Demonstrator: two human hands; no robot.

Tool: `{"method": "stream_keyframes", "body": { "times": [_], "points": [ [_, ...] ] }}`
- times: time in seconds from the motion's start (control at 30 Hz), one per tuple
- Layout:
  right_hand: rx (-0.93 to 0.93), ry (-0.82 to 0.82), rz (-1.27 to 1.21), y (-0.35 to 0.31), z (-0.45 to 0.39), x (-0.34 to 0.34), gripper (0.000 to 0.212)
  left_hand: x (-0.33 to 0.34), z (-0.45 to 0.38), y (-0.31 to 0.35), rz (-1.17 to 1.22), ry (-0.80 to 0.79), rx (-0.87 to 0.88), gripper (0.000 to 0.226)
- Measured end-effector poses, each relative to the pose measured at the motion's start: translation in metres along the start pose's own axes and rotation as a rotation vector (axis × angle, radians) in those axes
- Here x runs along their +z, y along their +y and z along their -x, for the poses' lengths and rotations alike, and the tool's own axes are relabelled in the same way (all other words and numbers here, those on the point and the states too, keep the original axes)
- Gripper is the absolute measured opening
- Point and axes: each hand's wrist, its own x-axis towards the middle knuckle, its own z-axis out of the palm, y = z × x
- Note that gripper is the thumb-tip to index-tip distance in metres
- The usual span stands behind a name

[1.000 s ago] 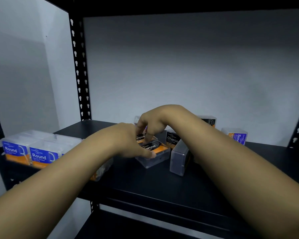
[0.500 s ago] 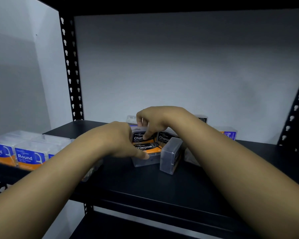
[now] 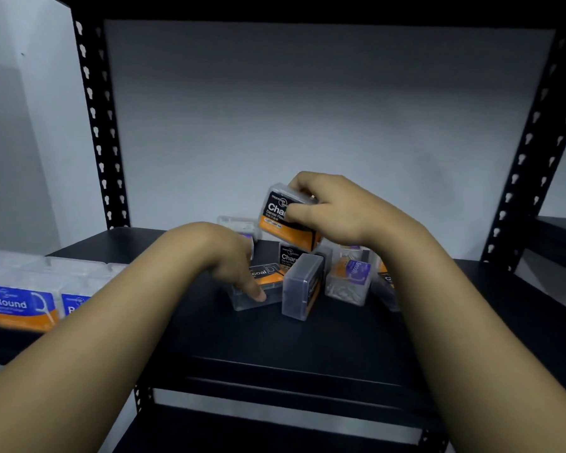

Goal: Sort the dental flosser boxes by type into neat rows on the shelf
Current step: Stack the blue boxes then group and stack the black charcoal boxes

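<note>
My right hand [image 3: 337, 210] grips a Charcoal box [image 3: 283, 217] tilted, mid-frame, above the pile [image 3: 307, 282]. Left hand [image 3: 229, 256], fingers curled, presses a flat Charcoal box [image 3: 258, 286] on the shelf [image 3: 275, 341]. Round boxes [image 3: 23, 305] lower left.

Your right hand [image 3: 337, 210] covers the right half of the lifted Charcoal box [image 3: 283, 217], so its label reads only "Char". Your left hand [image 3: 224, 256] hides the start of the word on the flat Charcoal box [image 3: 263, 282] and most of the clear box behind it [image 3: 237, 223]. The Round boxes [image 3: 23, 305] are cut off by the left edge; your left forearm masks the second label. The box behind your right wrist [image 3: 386, 279] is mostly concealed, its type unreadable. Small print is too blurred to read.
</note>
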Motion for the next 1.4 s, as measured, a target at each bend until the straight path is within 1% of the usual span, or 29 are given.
{"method": "stream_keyframes", "body": {
  "times": [0.1,0.17,0.23,0.33,0.37,0.43,0.5,0.6,0.67,0.73,0.83,0.97,1.07,1.17,1.23,1.3,1.4],
  "points": [
    [0.013,-0.012,-0.066,-0.001,0.025,0.001,0.016,0.002,0.001,0.0,0.035,0.057,0.009,0.072],
    [0.029,-0.055,-0.111,-0.001,0.037,0.002,0.022,0.003,0.003,0.0,0.047,0.096,0.009,0.078],
    [0.051,-0.133,-0.167,0.002,0.047,0.005,0.026,0.003,0.005,-0.001,0.042,0.124,0.005,0.082],
    [0.071,-0.302,-0.235,0.01,0.059,0.013,0.01,0.006,0.006,-0.004,0.059,0.134,0.018,0.091],
    [0.074,-0.347,-0.231,0.01,0.061,0.017,0.012,0.007,0.006,-0.005,0.073,0.138,0.029,0.09],
    [0.083,-0.389,-0.202,0.009,0.064,0.023,0.023,0.009,0.007,-0.009,0.088,0.158,0.052,0.082],
    [0.082,-0.382,-0.162,0.009,0.065,0.028,0.025,0.011,0.008,-0.012,0.09,0.193,0.083,0.073],
    [0.067,-0.323,-0.043,0.008,0.064,0.032,0.026,0.014,0.012,-0.017,0.08,0.232,0.138,0.058],
    [0.061,-0.308,0.017,0.006,0.064,0.035,0.023,0.014,0.017,-0.022,0.056,0.229,0.174,0.049],
    [0.053,-0.295,0.047,0.006,0.064,0.039,0.022,0.012,0.022,-0.026,0.037,0.202,0.195,0.044],
    [0.045,-0.276,0.075,0.004,0.066,0.043,0.02,0.009,0.028,-0.031,0.002,0.168,0.219,0.045],
    [0.049,-0.248,0.041,0.004,0.075,0.047,0.019,0.009,0.034,-0.037,-0.041,0.152,0.252,0.046],
    [0.062,-0.214,0.052,0.004,0.081,0.055,0.011,0.009,0.043,-0.04,-0.001,0.134,0.268,0.049],
    [0.074,-0.155,0.101,0.001,0.085,0.062,0.016,0.014,0.049,-0.039,0.067,0.199,0.33,0.037],
    [0.082,-0.121,0.108,-0.001,0.087,0.065,0.021,0.022,0.051,-0.04,0.086,0.26,0.343,0.034],
    [0.103,-0.099,0.101,-0.004,0.089,0.066,0.026,0.032,0.053,-0.042,0.139,0.29,0.342,0.038],
    [0.116,-0.083,0.125,-0.01,0.092,0.07,0.027,0.048,0.054,-0.044,0.215,0.333,0.375,0.05]
  ]
}}
